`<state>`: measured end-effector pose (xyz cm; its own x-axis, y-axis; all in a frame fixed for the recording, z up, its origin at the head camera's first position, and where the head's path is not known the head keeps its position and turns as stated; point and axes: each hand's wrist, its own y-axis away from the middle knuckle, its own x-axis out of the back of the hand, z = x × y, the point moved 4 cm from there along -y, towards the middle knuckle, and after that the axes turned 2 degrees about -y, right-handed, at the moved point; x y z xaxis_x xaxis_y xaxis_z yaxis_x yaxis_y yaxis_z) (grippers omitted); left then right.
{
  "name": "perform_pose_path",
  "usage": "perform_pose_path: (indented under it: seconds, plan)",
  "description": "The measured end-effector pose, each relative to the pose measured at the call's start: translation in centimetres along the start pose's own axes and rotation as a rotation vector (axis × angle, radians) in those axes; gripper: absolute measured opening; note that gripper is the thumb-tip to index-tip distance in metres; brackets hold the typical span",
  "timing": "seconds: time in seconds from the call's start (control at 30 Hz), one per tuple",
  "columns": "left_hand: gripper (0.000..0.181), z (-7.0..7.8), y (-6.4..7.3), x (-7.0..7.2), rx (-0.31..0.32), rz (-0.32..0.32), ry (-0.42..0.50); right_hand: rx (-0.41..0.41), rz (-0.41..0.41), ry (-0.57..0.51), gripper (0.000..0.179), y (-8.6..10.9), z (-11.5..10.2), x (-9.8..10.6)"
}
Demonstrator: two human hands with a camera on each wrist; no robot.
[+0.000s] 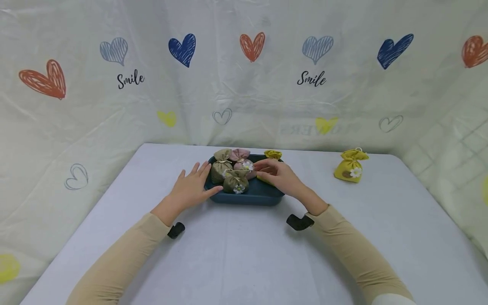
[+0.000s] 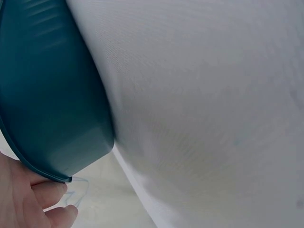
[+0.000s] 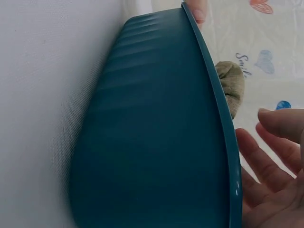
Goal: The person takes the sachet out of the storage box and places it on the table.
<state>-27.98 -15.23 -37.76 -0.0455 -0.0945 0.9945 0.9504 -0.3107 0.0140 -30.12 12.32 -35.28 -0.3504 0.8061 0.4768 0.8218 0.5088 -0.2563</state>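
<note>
A dark teal tray (image 1: 247,199) holds several small drawstring pouches. Two are olive, a taller pouch (image 1: 218,171) at the left and a shorter pouch (image 1: 233,183) with a white flower in front. Behind them sits a pink pouch (image 1: 239,155), and a yellow pouch (image 1: 273,154) lies partly hidden behind my right hand (image 1: 282,176). That hand reaches over the tray's right side, fingertips beside the pink pouch, fingers loosely bent and apart with nothing seen between them. My left hand (image 1: 190,186) spreads its fingers at the tray's left rim, thumb over the front corner.
Another yellow pouch (image 1: 351,166) with a white flower stands on the white table (image 1: 244,254), right of the tray. A pale curtain (image 1: 244,93) printed with hearts hangs behind the table. Each wrist wears a black camera mount (image 1: 299,222).
</note>
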Motion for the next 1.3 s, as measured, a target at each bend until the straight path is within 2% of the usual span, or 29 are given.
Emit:
perform_pose_path:
  seconds: [0.23,0.43,0.67,0.93,1.13,1.3]
  plan:
    - [0.097,0.0,0.0,-0.2,0.006,-0.012,-0.008,-0.069,-0.075,0.03,0.037,-0.4,0.6,-0.8]
    - [0.097,-0.1,0.0,-0.3,0.008,-0.01,-0.002,-0.103,-0.109,-0.019,0.042,-1.0,0.7,-1.5]
    - [0.097,0.0,-0.2,-0.2,0.006,-0.003,-0.008,-0.145,-0.088,-0.006,0.042,-1.8,1.0,-2.2]
    - [0.097,0.0,-0.3,-0.3,0.006,-0.002,-0.011,-0.221,-0.067,-0.05,0.043,-2.1,1.5,-2.7]
    - [0.097,0.0,-0.2,-0.4,0.007,0.007,-0.006,-0.22,-0.066,0.03,0.031,-2.5,1.7,-3.0]
    - [0.097,-0.1,-0.2,-0.4,0.003,0.011,-0.006,-0.201,-0.076,0.082,0.029,-2.9,1.8,-3.3]
